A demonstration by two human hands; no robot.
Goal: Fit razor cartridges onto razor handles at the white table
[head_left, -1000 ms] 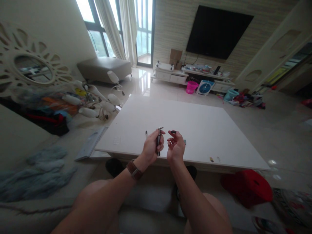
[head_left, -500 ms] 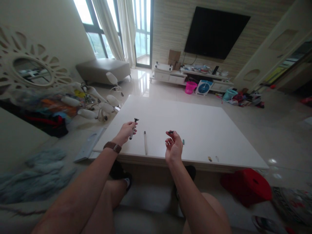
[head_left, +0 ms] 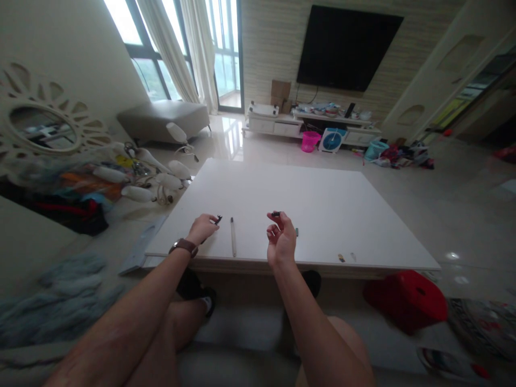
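My left hand (head_left: 202, 229) is closed around a razor handle (head_left: 218, 219) over the near left of the white table; its dark forked head sticks out past my fingertips, and the rest is mostly hidden by the hand. To its right lies a toothbrush (head_left: 233, 239), pale and slim with a dark-tipped head. My right hand (head_left: 282, 242), palm up above the near edge, pinches a small dark oblong piece (head_left: 276, 214) between thumb and forefinger. Just beside that hand a small dark green strip (head_left: 297, 232) rests on the table, partly covered.
The white table (head_left: 306, 193) spans the middle. A small brown-and-gold piece (head_left: 341, 258) and a small clear piece (head_left: 353, 257) lie near its front edge. A red stool (head_left: 407, 301) stands at the near right. Lamp arms with white shades (head_left: 169, 181) are on the left.
My left hand has lowered and turned, so the razor handle now lies flatter and mostly hidden. My right hand still pinches the dark piece. The whole view has shifted slightly.
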